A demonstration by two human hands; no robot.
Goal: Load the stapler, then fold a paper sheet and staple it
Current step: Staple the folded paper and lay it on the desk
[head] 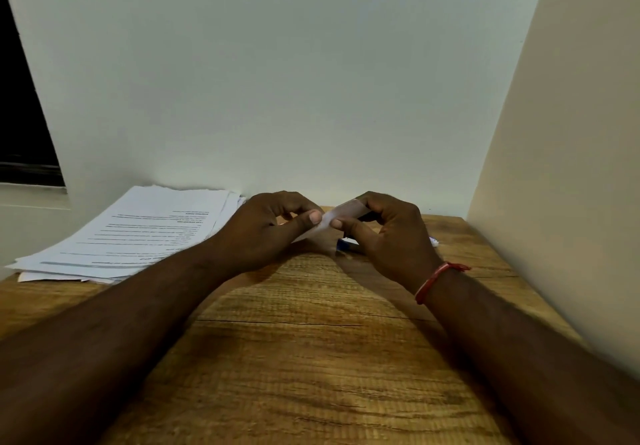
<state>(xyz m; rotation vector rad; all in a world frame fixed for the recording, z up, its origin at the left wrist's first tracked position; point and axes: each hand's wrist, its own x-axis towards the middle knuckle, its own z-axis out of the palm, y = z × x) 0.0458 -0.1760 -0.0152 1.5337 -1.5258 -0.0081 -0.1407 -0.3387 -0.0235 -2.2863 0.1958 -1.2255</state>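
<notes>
Two hands [263, 230] [391, 233] pinch one small paper [341, 212]

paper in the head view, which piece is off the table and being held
The small folded paper strip, pinched between the left hand and right hand above the table. The printed sheets lie stacked flat at the left, untouched.

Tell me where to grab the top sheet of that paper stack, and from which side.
Take the top sheet by its near right edge, coming from the right with the left hand. The stack lies flat on the table, its far edge against the wall, so that edge is probably the easiest to lift. Both hands are now pinching a small paper strip.
</notes>
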